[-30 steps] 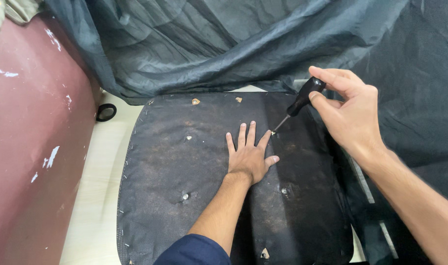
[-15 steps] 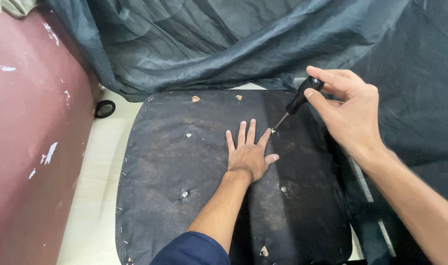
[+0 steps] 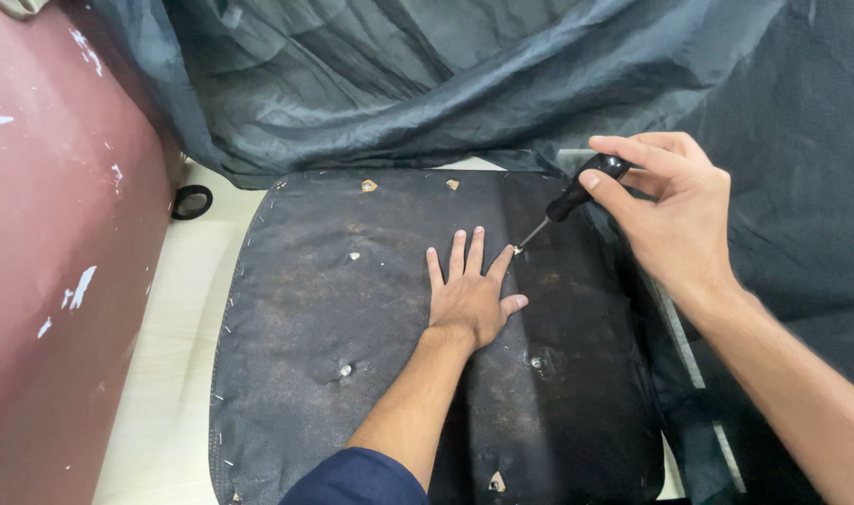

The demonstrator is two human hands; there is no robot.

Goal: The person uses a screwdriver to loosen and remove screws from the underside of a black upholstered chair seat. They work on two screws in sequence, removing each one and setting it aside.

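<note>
A black fabric-covered seat panel (image 3: 352, 318) lies flat, underside up, with staples along its edge and several screws in it. My left hand (image 3: 469, 295) presses flat on the panel, fingers spread, the index fingertip beside a screw (image 3: 517, 249). My right hand (image 3: 670, 215) grips a screwdriver (image 3: 572, 199) by its black handle. The thin metal shaft slants down to the left and its tip sits on that screw.
Dark crumpled cloth (image 3: 427, 84) drapes behind and to the right of the panel. A dark red curved surface (image 3: 53, 262) with chipped paint stands at the left. A small black ring (image 3: 191, 201) lies on the pale floor (image 3: 179, 355). Another screw (image 3: 344, 370) sits lower left.
The view has shifted slightly, so everything sits a little lower left. My right hand has turned a little on the screwdriver handle. The left hand stays flat on the panel.
</note>
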